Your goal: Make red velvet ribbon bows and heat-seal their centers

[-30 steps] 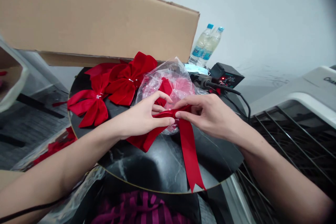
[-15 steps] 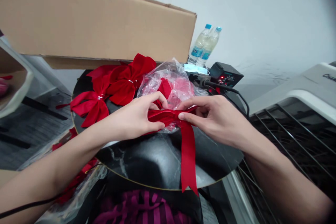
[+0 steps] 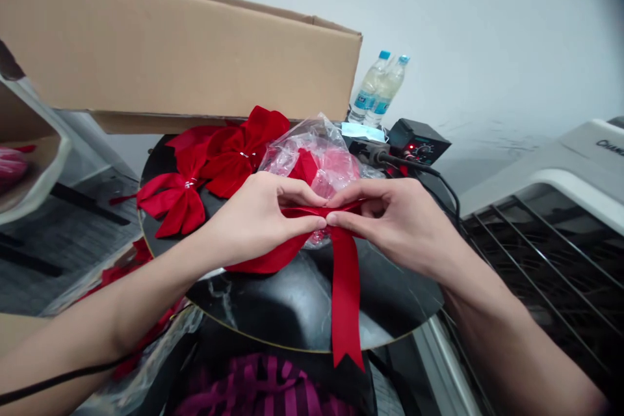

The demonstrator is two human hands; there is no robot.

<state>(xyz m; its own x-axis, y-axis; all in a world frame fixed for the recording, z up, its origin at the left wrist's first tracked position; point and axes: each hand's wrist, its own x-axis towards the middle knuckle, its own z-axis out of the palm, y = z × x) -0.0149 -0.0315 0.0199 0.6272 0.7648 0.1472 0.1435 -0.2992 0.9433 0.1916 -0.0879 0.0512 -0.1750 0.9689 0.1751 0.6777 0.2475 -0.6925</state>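
Over a round black marbled table (image 3: pixel 277 312), both hands pinch one red ribbon (image 3: pixel 347 299) at its gathered middle. My left hand (image 3: pixel 273 211) is closed on it, thumb below and index finger above. My right hand (image 3: pixel 390 214) grips it right alongside, the fingertips of both hands almost meeting. One notched ribbon tail hangs past the table's front edge, and a red loop spreads beneath my left hand. Behind the hands lies a clear plastic bag (image 3: pixel 322 143) with red and pink material inside. Finished-looking red bows (image 3: pixel 180 188) with shiny ties at their centres lie to the left.
A long cardboard box (image 3: pixel 195 52) stands behind the table. Two water bottles (image 3: pixel 377 94), a blue face mask (image 3: pixel 363 132) and a black control box (image 3: pixel 419 142) with a lit red light and cable sit at the back right. A white-framed wire rack (image 3: pixel 550 240) flanks the right side.
My left hand has slid right along the ribbon, and its thumb and index finger now pinch right beside my right hand's. A red loop now shows below my left hand. The view has shifted slightly.
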